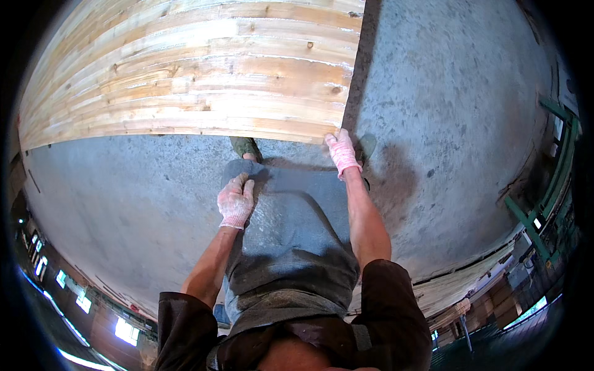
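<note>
A large pale wooden panel (247,86), made of joined strips with knots and whitish streaks, spans the upper left. My right hand (342,153), in a pink-and-white knit glove, is closed on the panel's near right corner. My left hand (234,203), in a similar dusty glove, lies against the left side of the grey apron (284,216) over my lap. Its fingers are curled in close to the thumb; whatever they may hold is hidden. The panel's near edge lies beyond my left hand, apart from it.
Grey, stained concrete floor (445,123) surrounds the panel. A shoe (245,147) shows just under its near edge. Green metal framework (560,179) stands at the far right. Long pale boards (458,278) lie at the lower right, and bright windows (127,331) show at the lower left.
</note>
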Available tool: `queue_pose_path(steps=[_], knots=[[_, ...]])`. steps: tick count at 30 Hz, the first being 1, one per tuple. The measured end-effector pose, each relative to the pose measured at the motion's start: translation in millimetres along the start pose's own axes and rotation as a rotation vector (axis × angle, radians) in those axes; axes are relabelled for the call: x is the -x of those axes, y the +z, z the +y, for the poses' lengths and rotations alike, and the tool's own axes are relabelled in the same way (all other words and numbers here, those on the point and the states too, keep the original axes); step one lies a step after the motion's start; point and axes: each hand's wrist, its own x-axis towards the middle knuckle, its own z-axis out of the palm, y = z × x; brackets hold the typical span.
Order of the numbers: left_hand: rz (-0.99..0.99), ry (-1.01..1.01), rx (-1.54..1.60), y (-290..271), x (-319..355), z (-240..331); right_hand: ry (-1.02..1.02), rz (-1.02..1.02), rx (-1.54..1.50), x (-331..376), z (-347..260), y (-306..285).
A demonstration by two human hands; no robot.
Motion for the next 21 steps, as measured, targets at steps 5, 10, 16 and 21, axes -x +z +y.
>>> queue_pose_path(steps=[5, 10, 16, 21], knots=[[-0.006, -0.055, 0.065, -13.0, -9.1, -14.9, -0.106, 0.073, 0.091, 2.3, 13.2, 2.8], [-0.014, -0.095, 0.077, -18.6, -18.4, -19.3, -0.043, 0.025, 0.031, 20.4, -10.3, 0.5], [-0.065, -0.150, 0.069, -13.6, -26.1, -5.0, -0.001, -0.023, -0.150, 28.5, -10.0, -1.4], [-0.087, -0.106, 0.006, -17.8, -31.3, 5.6, -0.074, 0.031, 0.086, 3.2, 15.5, 5.3]])
